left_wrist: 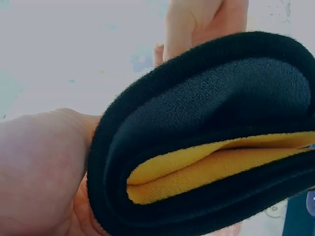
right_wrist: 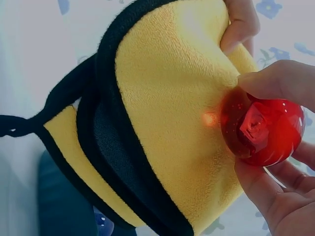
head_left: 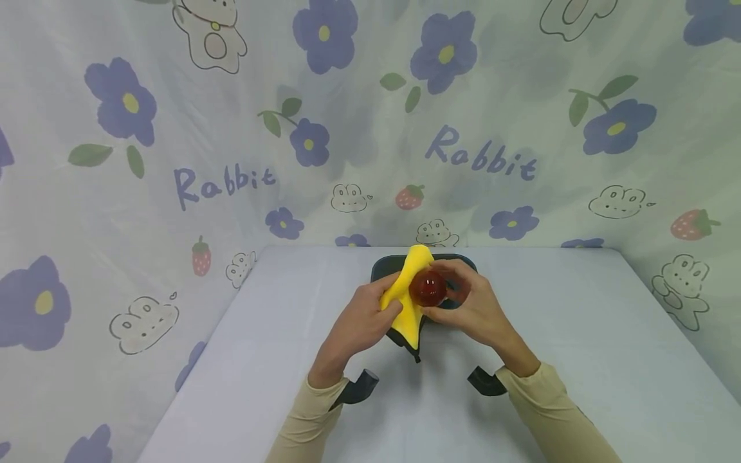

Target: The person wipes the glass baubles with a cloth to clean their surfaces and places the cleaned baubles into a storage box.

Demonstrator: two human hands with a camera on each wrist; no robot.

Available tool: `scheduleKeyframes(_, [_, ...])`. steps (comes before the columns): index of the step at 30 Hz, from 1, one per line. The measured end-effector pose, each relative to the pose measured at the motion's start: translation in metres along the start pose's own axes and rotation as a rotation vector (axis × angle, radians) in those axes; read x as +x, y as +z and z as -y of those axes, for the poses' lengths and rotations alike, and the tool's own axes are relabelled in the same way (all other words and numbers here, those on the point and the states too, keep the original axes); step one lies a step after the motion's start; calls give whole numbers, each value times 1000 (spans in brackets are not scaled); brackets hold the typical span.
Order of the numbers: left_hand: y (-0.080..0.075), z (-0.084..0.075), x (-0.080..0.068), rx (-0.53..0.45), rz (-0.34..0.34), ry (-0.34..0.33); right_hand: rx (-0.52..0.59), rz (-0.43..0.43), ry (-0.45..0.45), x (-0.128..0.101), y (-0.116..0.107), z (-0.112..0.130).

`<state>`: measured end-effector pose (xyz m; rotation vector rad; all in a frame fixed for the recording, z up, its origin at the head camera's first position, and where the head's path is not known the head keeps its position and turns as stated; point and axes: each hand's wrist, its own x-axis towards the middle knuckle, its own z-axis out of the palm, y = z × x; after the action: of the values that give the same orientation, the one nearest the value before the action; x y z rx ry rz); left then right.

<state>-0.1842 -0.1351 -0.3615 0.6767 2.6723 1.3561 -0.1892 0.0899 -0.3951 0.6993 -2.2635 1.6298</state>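
Observation:
A yellow cloth with black trim and a black inner side (head_left: 407, 297) is held up over the table, gripped by my left hand (head_left: 366, 316). In the left wrist view the folded cloth (left_wrist: 211, 147) fills the frame, its black fleece wrapped round a yellow layer. My right hand (head_left: 470, 302) pinches a clear red ball (head_left: 428, 288) against the cloth. In the right wrist view the red ball (right_wrist: 263, 130) sits between my thumb and fingers, touching the yellow cloth (right_wrist: 177, 108). A black cord (right_wrist: 29, 123) hangs off the cloth's left corner.
A dark tray or dish (head_left: 382, 267) lies on the grey table (head_left: 579, 334) just behind the hands. A patterned curtain with flowers and rabbits (head_left: 173, 128) hangs behind and on both sides. Black wrist mounts (head_left: 361, 384) sit at my cuffs.

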Motion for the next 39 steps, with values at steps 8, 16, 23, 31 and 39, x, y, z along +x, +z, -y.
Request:
scheduleKeyframes(8, [1, 0, 0, 7, 4, 3, -34, -42, 1, 3, -2, -6])
scheduleKeyframes(16, [1, -1, -2, 10, -9, -5, -73, -28, 35, 5, -5, -14])
scheduleKeyframes(23, [1, -3, -4, 38, -37, -5, -111, -2, 61, 5, -6, -18])
scheduleKeyframes(31, [2, -5, -6, 50, -76, 24, -110, 36, 94, 3, -6, -16])
scheduleKeyframes(39, [2, -7, -7, 40, -99, 46, -107, 57, 70, 3, -6, -11])
